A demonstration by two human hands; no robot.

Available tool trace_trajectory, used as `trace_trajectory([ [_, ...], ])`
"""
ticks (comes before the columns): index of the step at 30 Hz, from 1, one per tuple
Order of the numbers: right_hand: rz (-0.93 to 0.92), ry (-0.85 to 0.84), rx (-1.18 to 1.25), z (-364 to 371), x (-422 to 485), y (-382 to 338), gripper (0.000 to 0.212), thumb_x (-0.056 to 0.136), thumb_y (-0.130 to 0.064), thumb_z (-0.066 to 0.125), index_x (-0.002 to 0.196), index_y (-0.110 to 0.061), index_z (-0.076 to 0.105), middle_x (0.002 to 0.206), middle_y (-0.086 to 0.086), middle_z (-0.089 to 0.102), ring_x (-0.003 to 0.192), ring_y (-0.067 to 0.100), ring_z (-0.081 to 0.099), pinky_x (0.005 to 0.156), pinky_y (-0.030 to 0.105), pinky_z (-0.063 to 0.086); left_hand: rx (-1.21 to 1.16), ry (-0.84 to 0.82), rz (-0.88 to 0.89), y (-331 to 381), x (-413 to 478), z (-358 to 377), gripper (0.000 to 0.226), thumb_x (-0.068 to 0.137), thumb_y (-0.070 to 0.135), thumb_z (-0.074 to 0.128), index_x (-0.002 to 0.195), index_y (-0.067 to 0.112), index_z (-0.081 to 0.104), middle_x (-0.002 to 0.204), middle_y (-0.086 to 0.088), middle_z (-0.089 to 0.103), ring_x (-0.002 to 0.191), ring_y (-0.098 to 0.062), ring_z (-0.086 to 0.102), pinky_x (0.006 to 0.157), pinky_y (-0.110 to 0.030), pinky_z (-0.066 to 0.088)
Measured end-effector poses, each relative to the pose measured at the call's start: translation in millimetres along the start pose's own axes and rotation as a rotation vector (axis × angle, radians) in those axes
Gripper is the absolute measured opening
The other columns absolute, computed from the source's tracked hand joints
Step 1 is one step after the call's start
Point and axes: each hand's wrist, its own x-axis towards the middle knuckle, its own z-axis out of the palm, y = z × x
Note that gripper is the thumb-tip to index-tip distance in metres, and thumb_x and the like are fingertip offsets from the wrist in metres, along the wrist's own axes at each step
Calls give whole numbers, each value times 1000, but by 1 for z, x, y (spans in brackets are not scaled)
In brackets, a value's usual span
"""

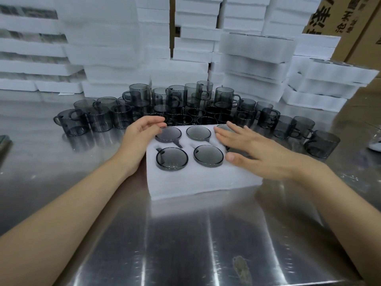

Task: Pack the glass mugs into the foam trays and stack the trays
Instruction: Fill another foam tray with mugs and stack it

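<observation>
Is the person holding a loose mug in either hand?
No, the left hand grips the foam tray by its edge and the right hand is spread flat over it.

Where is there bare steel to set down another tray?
Bare table lies between the foam tray and the near edge, and left of the tray, before the loose mugs. Behind and right of the tray, those mugs crowd up to the foam stacks.

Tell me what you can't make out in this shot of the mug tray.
Head view:
Foam tray right pockets: covered by the right hand.
Left hand grip on the tray: palm side faces away.
Cardboard box print: cut off by the top edge.
White object: cut by the right edge.
</observation>
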Motion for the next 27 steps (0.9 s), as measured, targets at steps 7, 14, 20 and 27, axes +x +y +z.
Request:
trace_trajectory([
  [7, 282, 53, 513, 13, 11, 11, 66, 95, -63, 24, 151, -30, 15, 157, -23, 0, 143, -7, -3, 119, 21, 7, 42, -3, 30, 1, 2, -1, 28, 89, 1, 55, 98, 24, 68, 96, 10, 71, 95, -5, 64, 89, -25, 46],
  [14, 352, -39, 760, 23, 2, 29, 52, 93, -57, 48, 142, -41, 40, 145, -18, 45, 131, 1, 43, 106, 34, 36, 146, -18, -39, 1, 0, 0, 21, 91, 12, 52, 94, 21, 70, 101, 2, 70, 100, -17, 63, 91, -32, 46],
  [20, 371, 100, 1136, 21, 5, 34, 47, 61, -53, 83, 104, -40, 70, 110, -1, 72, 99, 18, 70, 72, 27, 56, 180, -38, -12, 2, 2, -1, 23, 92, 11, 50, 89, 20, 70, 99, 4, 69, 99, -15, 61, 96, -34, 43],
  [27, 315, 56, 1142, 19, 6, 31, 40, 72, -44, 76, 111, -45, 66, 118, -3, 69, 110, 22, 66, 90, 37, 54, 186, -45, 7, 0, 1, -2, 24, 93, 12, 49, 88, 22, 70, 97, 7, 70, 97, -10, 62, 87, -25, 44],
])
